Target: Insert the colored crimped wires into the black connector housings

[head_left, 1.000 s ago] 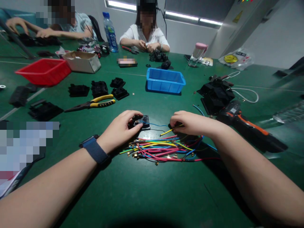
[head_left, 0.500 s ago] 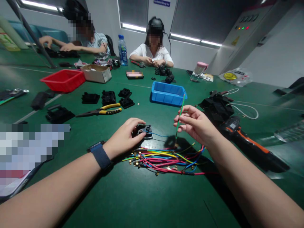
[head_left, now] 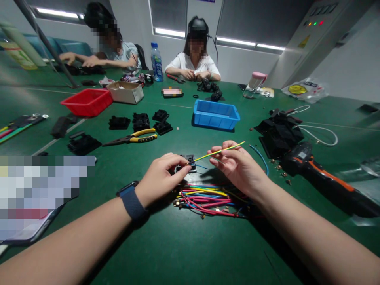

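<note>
My left hand (head_left: 162,178), with a dark blue watch strap on the wrist, is curled over a small black connector block (head_left: 187,163) on the green table and grips it. My right hand (head_left: 234,164) pinches a yellow-green wire (head_left: 221,151) that lies nearly level, its left tip touching the block. A thin blue wire trails from the block to the right. A loose bundle of red, yellow, blue and green wires (head_left: 208,196) with brass terminals lies just in front of both hands.
Yellow-handled pliers (head_left: 135,138), several black blocks (head_left: 139,120), a blue bin (head_left: 215,114) and a red bin (head_left: 86,101) lie beyond. An orange-black power screwdriver (head_left: 320,176) and black parts are at right. Two people work at the far side.
My right hand swung the yellow-green wire from upright down to nearly level and brought its tip to the block. The left hand stayed on the block.
</note>
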Action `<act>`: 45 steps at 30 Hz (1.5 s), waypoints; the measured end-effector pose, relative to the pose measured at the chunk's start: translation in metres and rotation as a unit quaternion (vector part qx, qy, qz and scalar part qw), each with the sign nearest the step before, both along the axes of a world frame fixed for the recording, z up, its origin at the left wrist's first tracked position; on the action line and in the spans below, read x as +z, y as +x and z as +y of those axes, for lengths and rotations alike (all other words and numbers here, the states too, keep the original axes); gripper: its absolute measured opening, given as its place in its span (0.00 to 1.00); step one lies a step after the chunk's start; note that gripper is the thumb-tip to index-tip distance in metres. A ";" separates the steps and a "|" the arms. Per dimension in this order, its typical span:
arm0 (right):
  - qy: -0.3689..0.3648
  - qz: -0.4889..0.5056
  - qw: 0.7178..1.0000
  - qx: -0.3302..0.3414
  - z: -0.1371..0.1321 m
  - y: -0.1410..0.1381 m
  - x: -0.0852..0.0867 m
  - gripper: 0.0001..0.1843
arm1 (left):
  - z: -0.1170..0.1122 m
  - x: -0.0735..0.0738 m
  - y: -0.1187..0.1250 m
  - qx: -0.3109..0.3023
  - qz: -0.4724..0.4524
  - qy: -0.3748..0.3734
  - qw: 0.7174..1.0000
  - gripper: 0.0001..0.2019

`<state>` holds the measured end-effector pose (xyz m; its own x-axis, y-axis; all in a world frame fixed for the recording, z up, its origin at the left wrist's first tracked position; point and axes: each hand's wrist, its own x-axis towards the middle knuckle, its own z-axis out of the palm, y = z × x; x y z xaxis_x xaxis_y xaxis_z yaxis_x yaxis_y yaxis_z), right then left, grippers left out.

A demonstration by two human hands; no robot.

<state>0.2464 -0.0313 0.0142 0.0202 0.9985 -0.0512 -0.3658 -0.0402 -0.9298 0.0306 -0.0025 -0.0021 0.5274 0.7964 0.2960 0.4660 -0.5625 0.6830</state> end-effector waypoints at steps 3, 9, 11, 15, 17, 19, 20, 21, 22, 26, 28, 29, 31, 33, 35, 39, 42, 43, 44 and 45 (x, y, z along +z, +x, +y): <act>0.084 -0.117 0.981 -0.129 0.009 0.018 0.004 0.14 | 0.004 -0.001 -0.002 0.017 0.008 0.015 1.000 0.10; 0.256 -0.445 0.846 -0.147 0.003 0.025 0.020 0.12 | 0.004 0.000 -0.001 -0.025 0.034 0.077 0.996 0.09; 0.282 -0.506 0.814 -0.038 -0.007 0.009 0.019 0.13 | 0.003 -0.001 -0.001 -0.050 0.034 0.089 0.994 0.09; 0.287 -0.562 0.765 0.126 -0.020 -0.016 0.009 0.09 | 0.001 0.000 -0.001 -0.093 0.026 0.107 0.990 0.08; 0.262 -0.543 0.785 0.141 -0.021 -0.020 0.005 0.07 | 0.001 0.001 0.000 -0.104 0.023 0.108 0.988 0.07; 0.240 -0.522 0.808 0.133 -0.019 -0.018 0.004 0.06 | 0.001 0.002 0.000 -0.101 0.022 0.097 0.990 0.07; 0.234 -0.517 0.813 0.128 -0.018 -0.017 0.004 0.05 | 0.001 0.002 -0.001 -0.097 0.023 0.091 0.991 0.07; 0.233 -0.516 0.816 0.120 -0.017 -0.016 0.005 0.04 | 0.001 0.002 -0.001 -0.093 0.026 0.085 0.992 0.07; 0.235 -0.516 0.816 0.112 -0.016 -0.015 0.005 0.04 | 0.002 0.002 -0.001 -0.087 0.030 0.080 0.992 0.08; 0.254 -0.528 0.806 0.090 -0.015 -0.014 0.006 0.03 | 0.006 0.000 -0.002 -0.044 0.041 0.087 0.994 0.08; 0.261 -0.536 0.798 0.089 -0.014 -0.013 0.006 0.04 | 0.009 -0.002 -0.002 -0.020 0.047 0.097 0.994 0.11; 0.263 -0.541 0.794 0.087 -0.014 -0.013 0.005 0.04 | 0.011 -0.003 -0.002 -0.014 0.053 0.097 0.994 0.13; 0.263 -0.551 0.789 0.073 -0.012 -0.011 0.004 0.04 | 0.013 -0.006 -0.001 -0.013 0.070 0.085 0.994 0.16; 0.241 -0.552 0.796 0.058 -0.009 -0.008 0.003 0.04 | 0.016 -0.008 -0.001 -0.015 0.081 0.068 0.994 0.16; 0.192 -0.536 0.820 0.056 -0.006 -0.005 0.000 0.04 | 0.017 -0.010 -0.001 -0.007 0.086 0.060 0.994 0.15; 0.077 -0.476 0.872 0.078 0.002 0.001 -0.004 0.01 | 0.019 -0.012 -0.001 0.014 0.085 0.043 0.995 0.17; 0.039 -0.434 0.894 0.102 0.004 0.006 -0.004 0.04 | 0.019 -0.012 -0.001 0.014 0.087 0.016 0.996 0.17; 0.033 -0.420 0.901 0.109 0.005 0.007 -0.003 0.04 | 0.018 -0.011 -0.001 0.005 0.090 0.010 0.996 0.17; 0.029 -0.408 0.905 0.115 0.004 0.007 -0.003 0.05 | 0.018 -0.010 0.000 -0.008 0.093 0.007 0.996 0.16; 0.025 -0.399 0.908 0.121 0.004 0.008 -0.002 0.05 | 0.017 -0.009 0.000 -0.024 0.095 0.005 0.995 0.16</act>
